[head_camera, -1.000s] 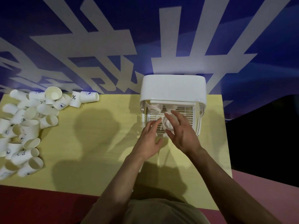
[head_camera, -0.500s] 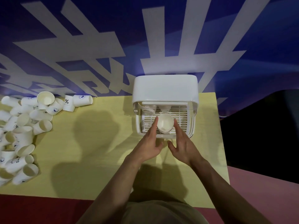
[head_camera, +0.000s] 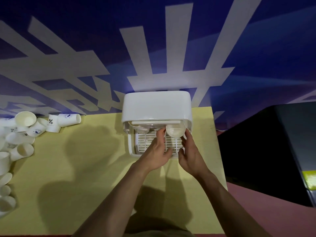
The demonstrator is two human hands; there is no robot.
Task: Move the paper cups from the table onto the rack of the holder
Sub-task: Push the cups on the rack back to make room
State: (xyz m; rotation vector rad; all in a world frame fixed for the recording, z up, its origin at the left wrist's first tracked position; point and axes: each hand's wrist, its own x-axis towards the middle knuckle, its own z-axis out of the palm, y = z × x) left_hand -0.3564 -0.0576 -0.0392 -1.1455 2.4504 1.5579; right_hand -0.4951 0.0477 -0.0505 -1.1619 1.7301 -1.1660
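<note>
Matt white paper cups point(head_camera: 25, 132), smooth glossy white plastic holder point(head_camera: 156, 106), slatted plastic rack point(head_camera: 148, 142), matt yellow table point(head_camera: 77, 168)
</note>
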